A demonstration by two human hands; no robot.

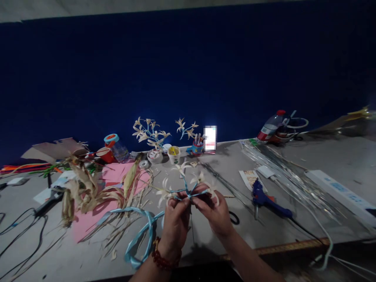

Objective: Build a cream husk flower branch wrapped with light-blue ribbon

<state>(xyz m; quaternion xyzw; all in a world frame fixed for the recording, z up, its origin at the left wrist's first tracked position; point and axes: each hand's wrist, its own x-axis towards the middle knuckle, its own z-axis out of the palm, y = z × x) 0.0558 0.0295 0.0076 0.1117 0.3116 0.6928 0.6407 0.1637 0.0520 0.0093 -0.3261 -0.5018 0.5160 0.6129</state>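
Note:
Between my two hands is a branching flower spray (188,187) with pale husk-like petals and stems wrapped in light blue. My left hand (177,217), with a beaded bracelet at the wrist, pinches the spray where its stems meet. From the other side my right hand (216,211) grips the same junction, thumb close to the left thumb. Pale flowers fan out above and to both sides of the fingers. A light blue ribbon (149,227) loops on the table beside my left wrist. Some of the fingertips are hidden behind the stems.
Dried corn husks (88,188) lie over pink paper (80,227) at left. A finished-looking flower branch (149,133) stands in a small pot at the back. A blue glue gun (268,201), thin wires (225,180) and a white power strip (340,192) lie at right.

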